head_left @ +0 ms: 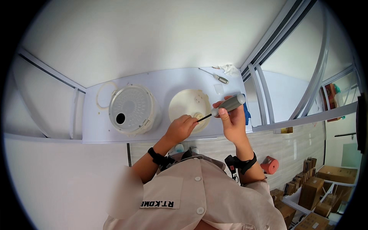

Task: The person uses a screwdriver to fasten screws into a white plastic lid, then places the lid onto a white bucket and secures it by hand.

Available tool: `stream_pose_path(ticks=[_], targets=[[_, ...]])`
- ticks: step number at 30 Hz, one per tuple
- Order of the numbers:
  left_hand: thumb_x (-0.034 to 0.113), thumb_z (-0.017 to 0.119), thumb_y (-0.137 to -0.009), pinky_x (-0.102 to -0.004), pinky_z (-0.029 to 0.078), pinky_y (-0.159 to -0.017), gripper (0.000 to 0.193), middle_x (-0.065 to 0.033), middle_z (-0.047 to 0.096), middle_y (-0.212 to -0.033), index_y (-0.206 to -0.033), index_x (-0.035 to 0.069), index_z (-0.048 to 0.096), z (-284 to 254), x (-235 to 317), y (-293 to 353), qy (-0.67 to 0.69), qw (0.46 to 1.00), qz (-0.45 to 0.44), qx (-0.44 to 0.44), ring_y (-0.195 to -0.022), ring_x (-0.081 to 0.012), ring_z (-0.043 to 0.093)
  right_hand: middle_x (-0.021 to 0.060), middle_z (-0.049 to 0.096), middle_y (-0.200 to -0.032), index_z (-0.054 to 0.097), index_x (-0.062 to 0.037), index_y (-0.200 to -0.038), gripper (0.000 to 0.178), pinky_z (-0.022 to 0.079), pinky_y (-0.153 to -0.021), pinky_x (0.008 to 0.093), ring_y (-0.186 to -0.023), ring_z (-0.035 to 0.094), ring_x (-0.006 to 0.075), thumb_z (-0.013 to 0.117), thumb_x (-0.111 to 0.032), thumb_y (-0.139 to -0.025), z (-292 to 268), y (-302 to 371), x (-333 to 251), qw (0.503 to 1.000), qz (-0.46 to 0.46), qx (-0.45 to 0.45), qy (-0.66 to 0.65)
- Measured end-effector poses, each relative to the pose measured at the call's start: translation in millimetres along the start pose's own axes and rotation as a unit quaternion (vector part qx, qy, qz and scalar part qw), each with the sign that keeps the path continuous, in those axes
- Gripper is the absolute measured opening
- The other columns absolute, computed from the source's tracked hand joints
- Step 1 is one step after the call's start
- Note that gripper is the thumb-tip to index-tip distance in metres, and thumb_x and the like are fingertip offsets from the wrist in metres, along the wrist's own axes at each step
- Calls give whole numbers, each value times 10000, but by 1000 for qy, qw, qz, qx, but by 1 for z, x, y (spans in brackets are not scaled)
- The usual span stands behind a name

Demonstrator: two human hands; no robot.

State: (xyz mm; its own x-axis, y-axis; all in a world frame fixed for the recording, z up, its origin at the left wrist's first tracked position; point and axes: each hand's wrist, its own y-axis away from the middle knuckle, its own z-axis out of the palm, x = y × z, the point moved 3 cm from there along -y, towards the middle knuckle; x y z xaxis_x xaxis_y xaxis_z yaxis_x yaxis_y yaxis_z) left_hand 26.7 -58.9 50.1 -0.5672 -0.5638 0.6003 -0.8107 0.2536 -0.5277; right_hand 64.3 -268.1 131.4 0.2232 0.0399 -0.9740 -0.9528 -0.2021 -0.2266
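Note:
My right hand (234,124) is closed round the grey handle of a screwdriver (229,104), held slantwise with its dark shaft pointing down to the left. At the tip end, the pinched fingers of my left hand (181,127) hold the shaft; I cannot make out whether a small part is also between them. Beneath both hands lies a round cream-coloured lid (182,101), with a small raised round piece (198,115) near its front right side. To the left stands a round white appliance body (150,125), topped by a silvery disc (132,100) with a dark round hole.
A second screwdriver (219,78) lies at the back right beside a crumpled white cloth (229,69) and a small clear piece (218,89). A pale ring (100,100) rests behind the appliance. Metal rails (264,101) bound the white table (163,82). Cardboard boxes (311,191) stand at lower right.

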Motion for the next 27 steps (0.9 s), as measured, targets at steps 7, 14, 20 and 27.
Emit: stream_pose_path(ticks=[7, 14, 20, 27], targets=[[147, 759, -943, -431, 540, -631, 136, -101, 632, -834, -1007, 35, 717, 2, -6, 6, -26, 1000, 6, -12, -762, -311, 645, 132, 692, -1189, 491, -12, -1357, 437, 594, -858, 337, -1121, 720, 227, 717, -203, -1035, 13, 0, -1, 999, -11, -19, 42], [163, 752, -947, -429, 542, -635, 132, -99, 635, -831, -995, 44, 723, 4, -13, 11, -46, 999, -4, -19, -766, -309, 649, 135, 684, -1227, 592, -12, -1354, 476, 612, -837, 337, -1083, 721, 231, 802, -175, -958, 5, -10, -18, 977, -73, -37, 197], [154, 752, -944, -437, 532, -646, 125, -100, 638, -822, -1000, 44, 727, 5, -23, 16, -66, 997, -15, -20, -758, -318, 638, 176, 676, -1236, 538, -30, -1479, 644, 626, -855, 345, -1006, 730, 240, 823, -72, -904, 15, -9, -36, 993, -17, -1, 117], [134, 754, -948, -442, 534, -679, 132, -122, 669, -839, -1024, 28, 738, 2, -26, 18, -58, 998, -38, -11, -767, -337, 645, 188, 661, -1267, 498, -37, -1500, 631, 640, -836, 349, -1003, 734, 246, 779, -33, -935, 19, -7, -31, 981, -70, -1, 181]])
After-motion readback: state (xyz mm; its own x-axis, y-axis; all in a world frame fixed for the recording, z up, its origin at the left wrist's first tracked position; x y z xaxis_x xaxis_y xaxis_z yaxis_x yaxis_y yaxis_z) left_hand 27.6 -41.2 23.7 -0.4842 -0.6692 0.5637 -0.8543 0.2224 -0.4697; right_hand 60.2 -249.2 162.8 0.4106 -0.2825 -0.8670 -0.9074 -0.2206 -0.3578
